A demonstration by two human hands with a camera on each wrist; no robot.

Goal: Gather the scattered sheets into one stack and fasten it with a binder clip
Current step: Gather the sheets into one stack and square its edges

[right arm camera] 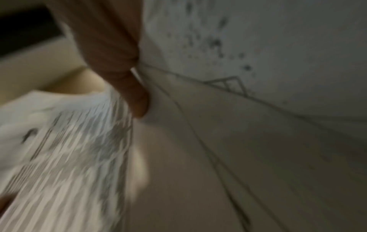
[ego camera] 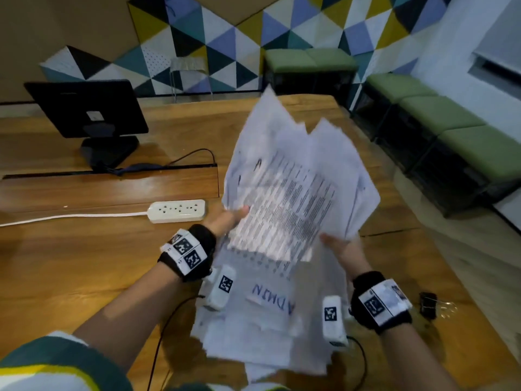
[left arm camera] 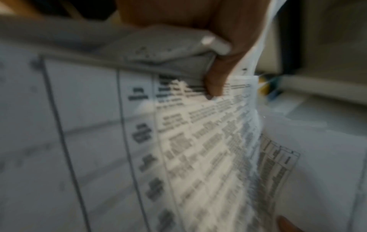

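Being held up off the table: loose, uneven bunch of printed white sheets (ego camera: pixel 296 198), blurred, corners fanning. Lying apart at right: black binder clip (ego camera: pixel 428 304).

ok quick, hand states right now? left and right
Left hand: holding the sheets at their left edge, thumb on top.
Right hand: holding the same sheets at the right edge.

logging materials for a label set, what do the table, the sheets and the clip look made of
Table: wood or wood veneer, glossy; grain and reflections show.
Sheets: thin matte printed paper; they bend and fan in both hands.
Binder clip: probably black metal with wire handles; too small and blurred to be certain.
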